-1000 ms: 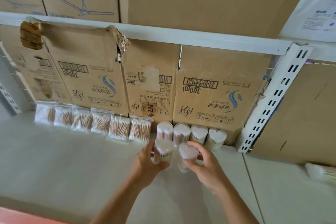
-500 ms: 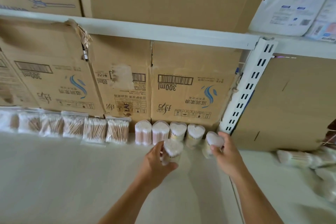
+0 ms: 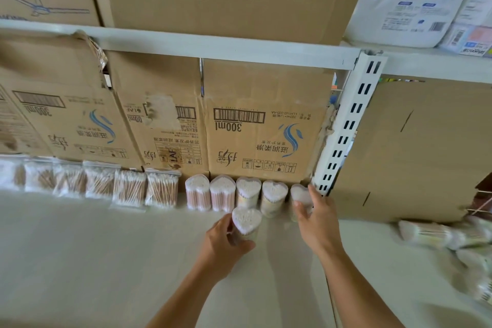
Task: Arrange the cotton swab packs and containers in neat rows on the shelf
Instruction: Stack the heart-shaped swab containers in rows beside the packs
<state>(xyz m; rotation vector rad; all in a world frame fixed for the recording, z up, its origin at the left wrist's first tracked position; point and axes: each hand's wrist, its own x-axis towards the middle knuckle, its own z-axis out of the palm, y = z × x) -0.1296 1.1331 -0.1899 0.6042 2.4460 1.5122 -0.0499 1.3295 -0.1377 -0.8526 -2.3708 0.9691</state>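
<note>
While the left hand curls round a heart-topped front container just below the centre of the frame, standing a little ahead of the back row, the right hand grips the end container. That one sits at the right end of the row, close against the slotted upright. To its left, four containers stand side by side against the boxes, two round-topped and two heart-topped, touching or nearly so. Left of these, a line of flat packs runs to the left edge of the frame, leaning on the boxes, fairly even though a couple tilt.

The back row looks close to full across this bay of the shelf, and the front container seems to be the start of a second row. I judge the work roughly half done. At the right edge of the frame a blurred pile of swab goods lies jumbled on the next bay, well apart from the rows. That appears to be what is left to set out.
</note>
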